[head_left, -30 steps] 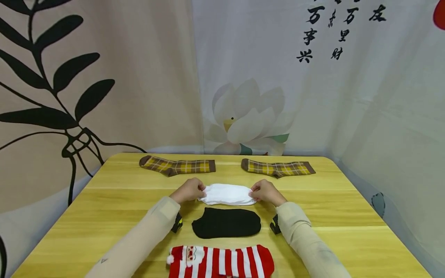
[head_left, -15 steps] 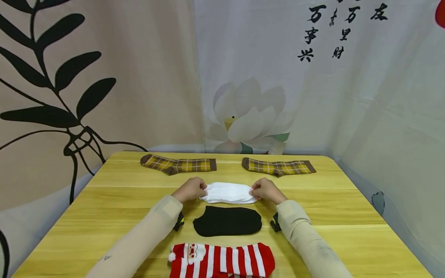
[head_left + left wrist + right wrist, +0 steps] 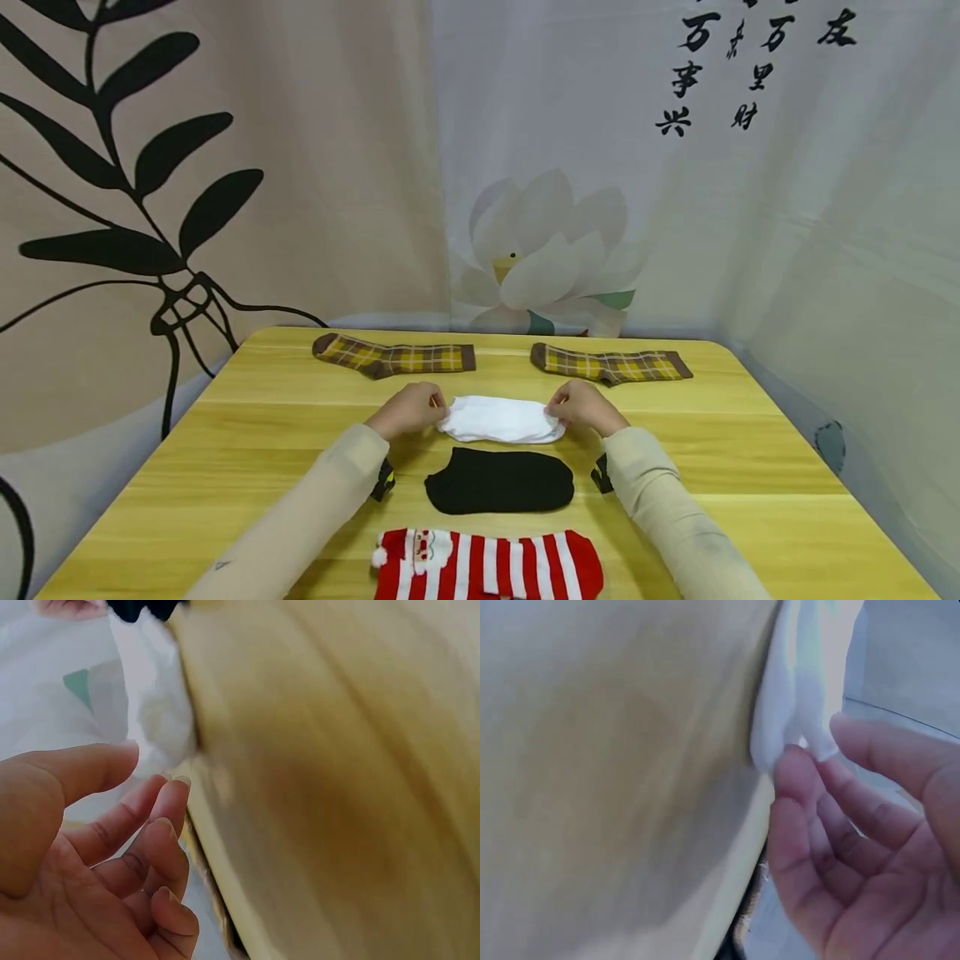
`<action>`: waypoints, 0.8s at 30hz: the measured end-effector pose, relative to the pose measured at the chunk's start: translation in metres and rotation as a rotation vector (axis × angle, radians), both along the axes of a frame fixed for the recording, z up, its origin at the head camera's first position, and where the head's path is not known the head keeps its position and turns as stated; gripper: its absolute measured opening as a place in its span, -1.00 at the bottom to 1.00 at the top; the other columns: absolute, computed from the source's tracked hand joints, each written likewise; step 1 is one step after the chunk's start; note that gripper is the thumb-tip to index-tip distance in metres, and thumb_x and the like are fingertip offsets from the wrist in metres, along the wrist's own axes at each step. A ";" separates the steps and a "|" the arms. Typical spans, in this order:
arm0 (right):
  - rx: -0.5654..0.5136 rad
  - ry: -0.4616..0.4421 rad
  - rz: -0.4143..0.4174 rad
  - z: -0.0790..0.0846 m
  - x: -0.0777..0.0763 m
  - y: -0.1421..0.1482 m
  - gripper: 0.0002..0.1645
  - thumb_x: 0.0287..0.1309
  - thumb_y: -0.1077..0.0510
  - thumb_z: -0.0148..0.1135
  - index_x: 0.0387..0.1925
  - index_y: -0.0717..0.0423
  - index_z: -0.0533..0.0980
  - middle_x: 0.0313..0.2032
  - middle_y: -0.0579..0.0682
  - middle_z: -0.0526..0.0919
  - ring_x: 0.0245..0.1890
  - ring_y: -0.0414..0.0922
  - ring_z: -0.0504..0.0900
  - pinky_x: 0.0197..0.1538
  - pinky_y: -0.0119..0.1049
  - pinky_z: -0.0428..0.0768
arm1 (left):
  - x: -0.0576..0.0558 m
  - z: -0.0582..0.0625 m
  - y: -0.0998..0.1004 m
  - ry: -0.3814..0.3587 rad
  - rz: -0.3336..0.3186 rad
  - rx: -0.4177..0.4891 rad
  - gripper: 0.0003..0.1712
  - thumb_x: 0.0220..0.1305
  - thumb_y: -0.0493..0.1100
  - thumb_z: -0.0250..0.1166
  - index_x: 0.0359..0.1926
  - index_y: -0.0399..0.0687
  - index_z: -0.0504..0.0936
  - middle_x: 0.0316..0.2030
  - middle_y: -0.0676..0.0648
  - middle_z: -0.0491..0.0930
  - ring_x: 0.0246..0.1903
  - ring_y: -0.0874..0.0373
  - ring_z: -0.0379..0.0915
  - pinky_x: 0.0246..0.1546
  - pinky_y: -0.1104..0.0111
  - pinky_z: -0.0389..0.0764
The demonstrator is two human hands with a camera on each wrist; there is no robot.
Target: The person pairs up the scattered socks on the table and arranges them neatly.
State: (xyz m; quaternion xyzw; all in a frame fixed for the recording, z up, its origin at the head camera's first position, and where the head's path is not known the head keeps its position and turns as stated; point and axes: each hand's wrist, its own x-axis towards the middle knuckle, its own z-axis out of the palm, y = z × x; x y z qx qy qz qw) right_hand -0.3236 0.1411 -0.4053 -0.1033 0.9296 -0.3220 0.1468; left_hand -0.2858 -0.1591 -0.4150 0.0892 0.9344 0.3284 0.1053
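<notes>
A white ankle sock (image 3: pixel 501 419) lies flat across the wooden table, between both hands. My left hand (image 3: pixel 416 408) is at its left end; in the left wrist view a gap separates the thumb (image 3: pixel 112 766) from the loosely bent fingers, and nothing is pinched. At the other end is my right hand (image 3: pixel 585 406). The right wrist view has its fingertips (image 3: pixel 795 776) touching the sock's edge, with the thumb lifted apart. Just nearer lies a black ankle sock (image 3: pixel 498 482), spread flat.
A red-and-white striped sock (image 3: pixel 487 562) with a Santa face lies at the front, partly cut off. Two brown-and-yellow plaid socks (image 3: pixel 393 357) (image 3: pixel 611 365) lie along the table's far edge. A printed curtain (image 3: pixel 360 167) hangs behind the table (image 3: pixel 750 467).
Both hands held the white sock's ends earlier; their fingers have now loosened from it. The sock stays in place on the table. The head view has shifted slightly.
</notes>
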 end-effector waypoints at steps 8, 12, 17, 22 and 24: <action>0.034 0.049 0.004 0.016 -0.008 -0.001 -0.73 0.29 0.07 0.17 -0.17 0.19 0.61 -0.24 0.13 0.67 -0.31 0.02 0.61 -0.30 -0.21 0.54 | -0.005 0.011 -0.027 0.035 0.043 0.008 -0.78 0.36 -0.06 0.18 -0.19 -0.12 0.60 -0.30 -0.08 0.58 -0.39 0.11 0.46 -0.38 0.28 0.48; -0.011 0.078 0.027 0.022 -0.015 -0.009 -0.69 0.30 0.08 0.16 -0.14 0.25 0.62 -0.16 0.21 0.67 -0.24 0.10 0.64 -0.25 -0.18 0.58 | -0.006 0.018 -0.046 0.054 0.068 0.007 -0.69 0.39 -0.03 0.14 -0.07 -0.17 0.58 -0.16 -0.16 0.59 -0.26 0.06 0.52 -0.27 0.21 0.55; -0.054 0.095 0.022 0.033 -0.023 -0.026 -0.68 0.31 0.04 0.15 -0.12 0.19 0.61 -0.11 0.18 0.66 -0.15 0.12 0.66 -0.12 -0.12 0.60 | -0.013 0.026 -0.074 0.082 0.126 0.031 -0.64 0.42 -0.01 0.09 -0.02 -0.21 0.55 -0.04 -0.23 0.55 -0.11 -0.06 0.50 -0.16 0.11 0.53; -0.146 0.065 0.019 0.040 -0.029 -0.045 -0.64 0.32 0.03 0.14 -0.05 0.22 0.59 -0.07 0.21 0.65 -0.06 0.14 0.64 0.00 -0.05 0.59 | -0.020 0.032 -0.100 0.085 0.174 0.064 -0.57 0.45 -0.01 0.05 0.09 -0.26 0.52 0.08 -0.31 0.48 0.03 -0.19 0.45 -0.08 0.04 0.52; -0.192 0.046 0.007 0.041 -0.031 -0.052 -0.63 0.32 0.04 0.14 -0.03 0.24 0.58 -0.06 0.24 0.64 -0.03 0.17 0.62 0.06 -0.02 0.57 | -0.021 0.034 -0.109 0.082 0.191 0.073 -0.55 0.46 -0.01 0.03 0.12 -0.28 0.49 0.10 -0.33 0.48 0.06 -0.22 0.43 -0.04 0.01 0.52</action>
